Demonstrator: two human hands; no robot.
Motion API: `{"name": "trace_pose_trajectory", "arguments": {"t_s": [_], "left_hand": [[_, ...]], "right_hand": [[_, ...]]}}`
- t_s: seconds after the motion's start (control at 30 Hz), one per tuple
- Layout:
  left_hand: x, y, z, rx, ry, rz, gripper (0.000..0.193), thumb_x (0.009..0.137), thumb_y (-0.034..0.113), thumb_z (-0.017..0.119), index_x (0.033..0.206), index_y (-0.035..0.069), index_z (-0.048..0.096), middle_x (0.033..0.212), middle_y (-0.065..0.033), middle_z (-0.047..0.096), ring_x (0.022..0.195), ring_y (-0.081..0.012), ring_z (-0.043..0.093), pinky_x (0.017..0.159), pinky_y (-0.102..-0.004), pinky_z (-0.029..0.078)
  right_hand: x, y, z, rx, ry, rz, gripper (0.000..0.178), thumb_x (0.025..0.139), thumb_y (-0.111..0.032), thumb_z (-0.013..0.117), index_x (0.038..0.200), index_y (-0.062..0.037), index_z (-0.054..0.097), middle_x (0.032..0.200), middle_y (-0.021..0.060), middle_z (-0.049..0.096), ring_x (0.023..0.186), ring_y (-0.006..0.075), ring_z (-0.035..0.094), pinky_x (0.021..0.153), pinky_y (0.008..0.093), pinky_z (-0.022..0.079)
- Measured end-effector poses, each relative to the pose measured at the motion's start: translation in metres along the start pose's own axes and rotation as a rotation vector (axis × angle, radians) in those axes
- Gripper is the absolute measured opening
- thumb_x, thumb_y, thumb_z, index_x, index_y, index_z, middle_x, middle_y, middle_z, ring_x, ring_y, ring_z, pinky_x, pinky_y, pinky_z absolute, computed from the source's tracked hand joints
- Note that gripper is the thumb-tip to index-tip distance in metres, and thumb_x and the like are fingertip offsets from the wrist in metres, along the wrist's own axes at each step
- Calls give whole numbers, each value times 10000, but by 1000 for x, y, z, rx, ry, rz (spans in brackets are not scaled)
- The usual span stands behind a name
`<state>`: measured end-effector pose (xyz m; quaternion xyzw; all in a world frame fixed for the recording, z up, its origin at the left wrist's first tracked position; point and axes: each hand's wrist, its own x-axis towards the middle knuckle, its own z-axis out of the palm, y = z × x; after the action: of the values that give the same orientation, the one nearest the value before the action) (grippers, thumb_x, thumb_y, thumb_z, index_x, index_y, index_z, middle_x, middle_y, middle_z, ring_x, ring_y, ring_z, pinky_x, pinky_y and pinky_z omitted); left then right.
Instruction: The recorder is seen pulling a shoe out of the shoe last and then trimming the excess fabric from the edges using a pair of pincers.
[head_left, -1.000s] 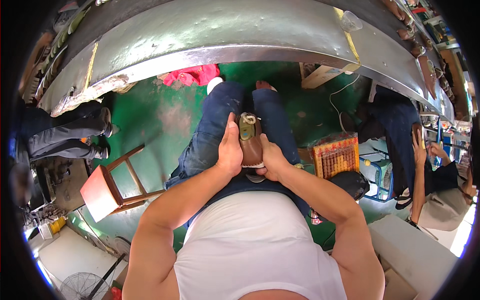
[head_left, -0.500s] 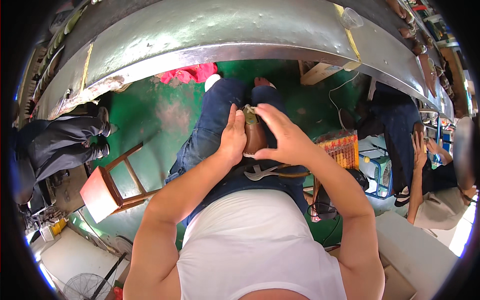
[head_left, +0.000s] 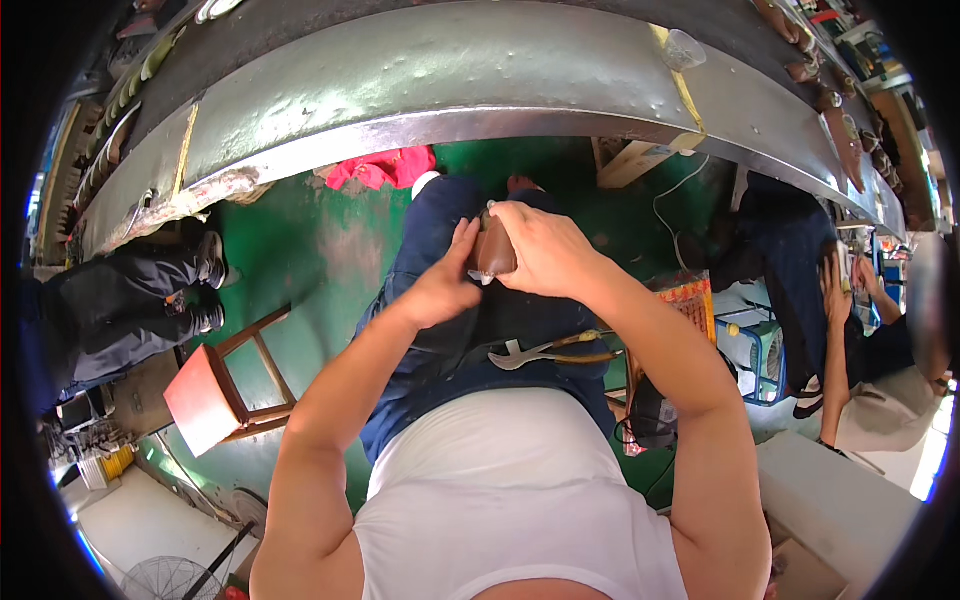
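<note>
Above my lap, my right hand (head_left: 548,248) is closed round a brown leather shoe (head_left: 497,252) with a pale lower edge; its grip covers the shoe's far end and right side. My left hand (head_left: 442,285) is at the shoe's left side, fingertips stretched along it and thumb apart. The left fingers seem to touch the leather rather than wrap round it. Across my thighs, close to my waist, lies a pair of pincers (head_left: 515,358) with a curved metal head and yellowish handles pointing right.
A metal-topped bench (head_left: 430,75) curves across the far side, a clear cup (head_left: 684,50) on it. Red cloth (head_left: 385,168) lies beneath. A red-seated stool (head_left: 205,400) stands left, near another person's legs (head_left: 120,310). At right, a co-worker's hands (head_left: 838,283) are busy.
The shoe has tilted and moved slightly left and nearer the bench. My right hand has closed round it from spread fingers; my left has slid back. The pincers' handles now show spread apart.
</note>
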<state>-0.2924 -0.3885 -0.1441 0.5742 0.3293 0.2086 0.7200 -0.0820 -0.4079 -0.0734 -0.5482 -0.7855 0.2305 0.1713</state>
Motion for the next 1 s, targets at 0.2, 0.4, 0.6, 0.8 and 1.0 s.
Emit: {"name": "trace_pose_trajectory", "arguments": {"t_s": [0.2,0.4,0.6,0.8,1.0], "left_hand": [[33,-18,0,477,276,243,870,784,188,825,1504,72,351,1437,-214,453,1339,-314,454,1114,-366,375],[37,32,-4,305,203,224,811,868,229,763,1516,35,316,1439,-189,461,1327,-256,463,1104,-347,373],[30,67,16,-121,295,345,550,1008,221,577,1477,23,367,1331,-67,545,1221,-137,500,1036,-281,393],[10,59,2,20,468,402,447,1041,397,471,1255,11,535,1084,-28,597,981,-114,541,864,-287,440],[6,20,11,528,473,5,514,1028,426,433,924,-27,651,825,-236,650,835,-403,634,805,-448,490]], "right_hand": [[-27,8,-5,349,197,81,1013,650,-193,881,1466,-8,309,1363,242,486,1295,350,498,1092,395,393],[-148,18,26,127,-396,256,627,748,-351,815,1192,-20,519,1155,204,568,1045,368,601,881,427,496],[-162,-2,20,-24,-380,131,622,743,-264,809,1226,-31,493,1107,202,584,986,387,631,834,437,521],[-177,29,14,512,-521,374,602,706,-143,771,1239,-63,502,1057,136,634,963,271,637,812,365,514],[-172,35,10,1301,-195,645,299,901,-142,580,1167,-9,550,982,69,651,843,154,633,758,289,498]]}}
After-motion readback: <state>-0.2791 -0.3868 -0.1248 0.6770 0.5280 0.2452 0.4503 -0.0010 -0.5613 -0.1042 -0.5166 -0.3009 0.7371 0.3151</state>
